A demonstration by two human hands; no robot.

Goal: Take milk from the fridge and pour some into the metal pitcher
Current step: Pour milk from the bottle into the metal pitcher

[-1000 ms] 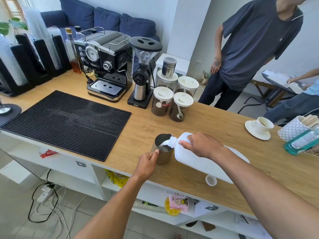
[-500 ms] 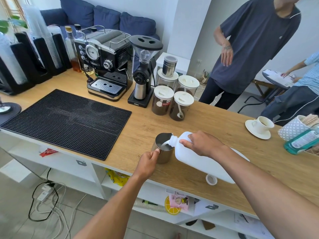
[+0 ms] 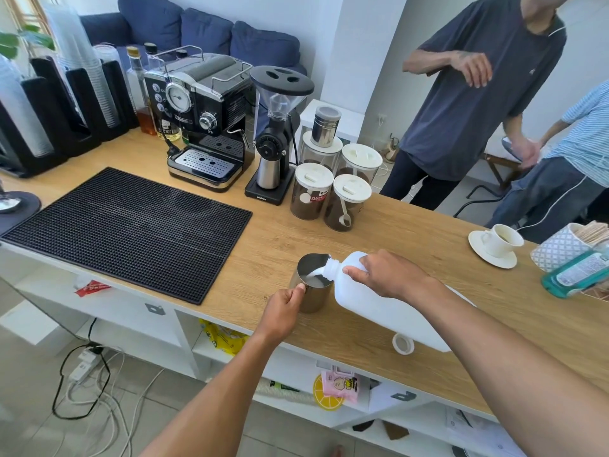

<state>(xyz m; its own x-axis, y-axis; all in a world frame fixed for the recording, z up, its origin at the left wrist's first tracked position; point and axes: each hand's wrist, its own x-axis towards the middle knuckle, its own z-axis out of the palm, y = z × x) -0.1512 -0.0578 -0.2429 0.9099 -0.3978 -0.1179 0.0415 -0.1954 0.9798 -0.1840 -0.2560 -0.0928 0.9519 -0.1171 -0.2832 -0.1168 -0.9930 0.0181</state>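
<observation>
From the head view, the wooden counter runs across the middle of the frame. Just below center stands the metal pitcher, upright on the wood, white milk pooled inside it. The left hand is closed around the pitcher's near side, thumb pressed against the rim. The right hand is wrapped over the shoulder of a white milk jug, fingers curled tight on it. The jug is tipped over toward the left, its open neck resting right at the pitcher's rim, and a white stream runs from the mouth into the pitcher. The jug's body stretches back toward the lower right, partly hidden under the forearm. A small white cap lies on the counter near the front edge, just beside the jug's bottom end.

To the left of center a black rubber mat covers the counter. Behind it, in the upper left, sits an espresso machine, with a coffee grinder beside it and lidded coffee jars clustered to its right. At the right edge a white cup on a saucer stands near a patterned holder. A person in a dark shirt stands beyond the counter in the upper right.
</observation>
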